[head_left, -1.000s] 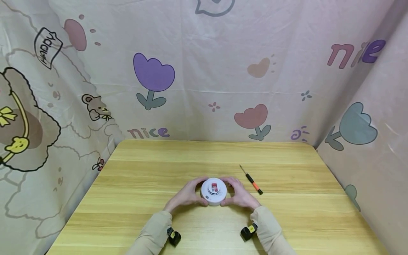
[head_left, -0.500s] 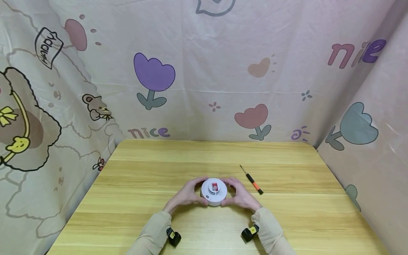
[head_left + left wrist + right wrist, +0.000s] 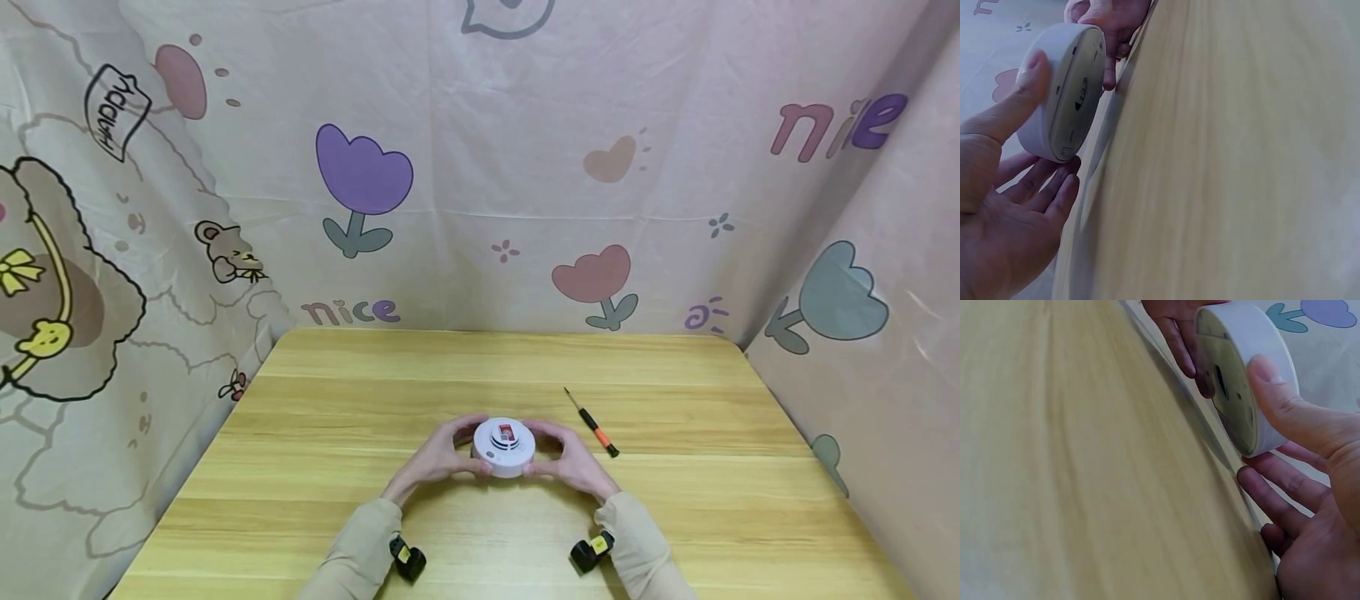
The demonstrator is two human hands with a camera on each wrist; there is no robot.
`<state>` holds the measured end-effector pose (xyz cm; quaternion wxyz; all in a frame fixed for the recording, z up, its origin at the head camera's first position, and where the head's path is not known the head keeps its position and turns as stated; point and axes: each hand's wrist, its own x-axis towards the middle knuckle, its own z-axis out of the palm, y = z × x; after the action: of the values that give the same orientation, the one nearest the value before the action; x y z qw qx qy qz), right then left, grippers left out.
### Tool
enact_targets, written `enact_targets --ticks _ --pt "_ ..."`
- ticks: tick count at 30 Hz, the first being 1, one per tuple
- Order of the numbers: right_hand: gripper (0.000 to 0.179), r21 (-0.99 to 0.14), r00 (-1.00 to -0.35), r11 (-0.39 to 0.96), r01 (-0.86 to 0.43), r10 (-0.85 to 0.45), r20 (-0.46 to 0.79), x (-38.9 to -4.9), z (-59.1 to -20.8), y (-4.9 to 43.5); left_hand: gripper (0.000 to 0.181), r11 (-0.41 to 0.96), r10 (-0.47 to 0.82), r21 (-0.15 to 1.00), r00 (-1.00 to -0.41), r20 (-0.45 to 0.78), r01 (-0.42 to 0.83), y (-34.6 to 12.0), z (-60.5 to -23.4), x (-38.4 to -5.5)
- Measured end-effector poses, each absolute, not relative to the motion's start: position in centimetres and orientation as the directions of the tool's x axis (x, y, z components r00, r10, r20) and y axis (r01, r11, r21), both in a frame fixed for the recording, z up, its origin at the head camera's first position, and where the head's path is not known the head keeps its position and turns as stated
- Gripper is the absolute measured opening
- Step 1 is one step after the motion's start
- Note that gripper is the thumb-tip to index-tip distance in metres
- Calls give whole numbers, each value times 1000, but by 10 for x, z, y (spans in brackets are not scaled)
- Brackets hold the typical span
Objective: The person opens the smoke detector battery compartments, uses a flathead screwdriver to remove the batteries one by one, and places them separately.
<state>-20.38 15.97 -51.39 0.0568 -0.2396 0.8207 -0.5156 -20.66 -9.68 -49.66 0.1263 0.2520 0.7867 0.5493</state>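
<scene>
A round white smoke detector with a small red label on its raised centre is held between both hands, just above the table. My left hand grips its left side, thumb on the near edge and fingers round the far side. On the opposite side my right hand grips it the same way. The left wrist view shows the detector lifted off the wood, its flat underside with slots and a dark mark visible. In the right wrist view, the thumb presses the rim of the detector.
A small screwdriver with a black and orange handle lies right of the hands, its tip toward the back. The wooden table ends at a printed curtain behind, with curtain on both sides too. Black cameras sit at both wrists.
Both hands have raised the smoke detector slightly off the table, and its near edge has moved up in the head view. The screwdriver has stayed where it was.
</scene>
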Motion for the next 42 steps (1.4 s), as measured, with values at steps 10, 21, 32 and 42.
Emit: enact_targets --ticks 10,21,32,42 --pt "63 -925 -870 218 -311 -456 186 -191 -491 158 78 185 497 957 -861 106 224 -93 -499 -207" --pt "49 -934 -865 125 -334 -434 252 -190 -495 158 66 147 417 978 -906 77 150 -85 -501 -204" --pt "44 -941 -875 105 -321 -414 252 -201 -519 161 70 73 432 991 -899 72 115 -85 -478 -191" --pt "42 -949 -895 113 -295 -380 233 -200 -521 157 53 115 395 980 -913 106 164 -85 -476 -189"
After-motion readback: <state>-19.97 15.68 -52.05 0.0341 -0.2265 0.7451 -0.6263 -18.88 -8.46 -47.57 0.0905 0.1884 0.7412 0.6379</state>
